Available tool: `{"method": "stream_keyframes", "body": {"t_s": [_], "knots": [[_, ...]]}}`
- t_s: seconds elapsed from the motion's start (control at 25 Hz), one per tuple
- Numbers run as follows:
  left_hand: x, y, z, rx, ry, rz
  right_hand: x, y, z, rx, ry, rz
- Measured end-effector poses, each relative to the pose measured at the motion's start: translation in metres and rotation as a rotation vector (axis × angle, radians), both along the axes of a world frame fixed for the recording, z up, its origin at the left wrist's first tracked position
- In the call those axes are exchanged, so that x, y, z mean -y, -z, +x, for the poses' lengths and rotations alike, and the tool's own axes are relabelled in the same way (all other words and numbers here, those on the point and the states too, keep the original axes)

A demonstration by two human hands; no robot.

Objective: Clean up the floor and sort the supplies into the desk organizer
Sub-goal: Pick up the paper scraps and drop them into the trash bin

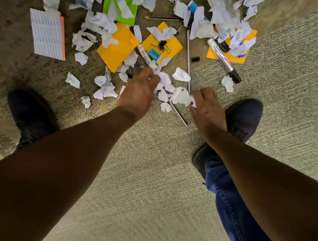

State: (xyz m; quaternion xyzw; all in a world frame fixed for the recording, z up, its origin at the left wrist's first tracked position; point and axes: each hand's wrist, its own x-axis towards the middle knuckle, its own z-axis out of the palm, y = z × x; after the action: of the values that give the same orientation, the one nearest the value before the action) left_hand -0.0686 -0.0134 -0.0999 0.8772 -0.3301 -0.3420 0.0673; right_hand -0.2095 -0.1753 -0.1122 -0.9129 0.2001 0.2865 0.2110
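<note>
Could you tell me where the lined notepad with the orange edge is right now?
In the head view the notepad lies flat on the carpet at the far left of the mess, left of the orange paper.

Both forearms are bare, with no sleeves, watch or rings visible. The left hand (138, 93) and right hand (207, 107) wear no gloves. Dark blue stitched jeans (242, 221); dark, near-black shoes (244, 117) on both feet.
</note>
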Motion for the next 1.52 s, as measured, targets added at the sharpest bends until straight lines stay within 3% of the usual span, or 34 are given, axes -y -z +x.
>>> {"method": "stream_keyframes", "body": {"t_s": [0.16,0.28,0.4,0.6,0.8,0.96,1.08,1.2,1.32,1.52], "knots": [[-0.013,-0.006,0.004,-0.085,-0.232,-0.124,-0.007,-0.007,-0.002,0.041,0.117,0.029],[-0.019,-0.016,0.007,-0.074,-0.384,-0.197,0.001,-0.014,-0.002,0.169,0.314,-0.089],[-0.020,-0.020,0.009,-0.085,-0.498,-0.195,0.019,-0.014,0.001,0.081,0.411,-0.215],[-0.008,-0.012,0.011,-0.167,-0.448,-0.116,0.042,-0.004,0.012,-0.113,0.215,-0.281],[0.019,-0.005,0.009,-0.130,-0.183,-0.043,0.053,0.001,0.022,-0.064,0.102,-0.175],[0.034,-0.004,0.007,-0.133,0.001,0.070,0.029,-0.017,0.024,0.163,0.162,-0.055],[0.044,-0.001,0.004,-0.035,0.067,0.143,0.000,-0.018,0.023,0.035,0.021,0.022],[0.052,0.003,0.006,0.020,0.049,0.111,-0.013,-0.008,0.026,-0.106,0.045,0.008],[0.051,0.008,0.011,-0.033,0.053,0.077,-0.017,-0.005,0.030,-0.048,0.129,0.022],[0.026,-0.006,0.015,-0.128,-0.375,-0.114,-0.008,-0.017,0.029,-0.027,0.278,0.060]]}}
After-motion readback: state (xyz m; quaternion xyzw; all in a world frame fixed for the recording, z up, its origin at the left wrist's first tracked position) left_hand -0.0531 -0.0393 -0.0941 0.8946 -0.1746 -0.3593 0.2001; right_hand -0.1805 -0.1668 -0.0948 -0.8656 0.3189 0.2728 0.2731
